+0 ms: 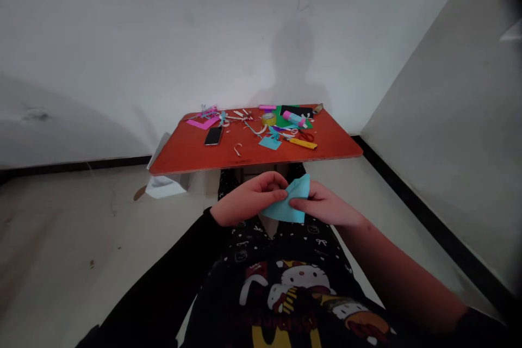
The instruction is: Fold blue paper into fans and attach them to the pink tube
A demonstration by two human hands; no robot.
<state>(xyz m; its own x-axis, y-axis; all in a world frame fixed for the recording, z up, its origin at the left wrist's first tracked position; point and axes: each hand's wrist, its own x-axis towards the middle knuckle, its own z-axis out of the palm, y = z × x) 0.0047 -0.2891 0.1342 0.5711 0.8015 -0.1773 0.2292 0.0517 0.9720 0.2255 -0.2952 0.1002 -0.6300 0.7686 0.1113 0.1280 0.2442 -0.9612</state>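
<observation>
A light blue sheet of paper (pixel 287 210) is held over my lap, in front of the table's near edge. It has a crease or fold near its upper part. My left hand (pixel 261 194) pinches the paper's left side, with the thumb lying along the front and the other fingers curled behind. On the right side my right hand (pixel 320 204) grips the same sheet, its thumb pressed on the front face and its fingers hidden behind the paper.
The red table (pixel 187 155) bears a phone (pixel 213 136), a yellow box cutter (pixel 302 143), scissors (pixel 305 136), a roll of tape (pixel 268 118), a pink and blue tube (pixel 294 118), a blue paper piece (pixel 269 143), pink paper (pixel 203 123) and several scraps. A wall stands behind it.
</observation>
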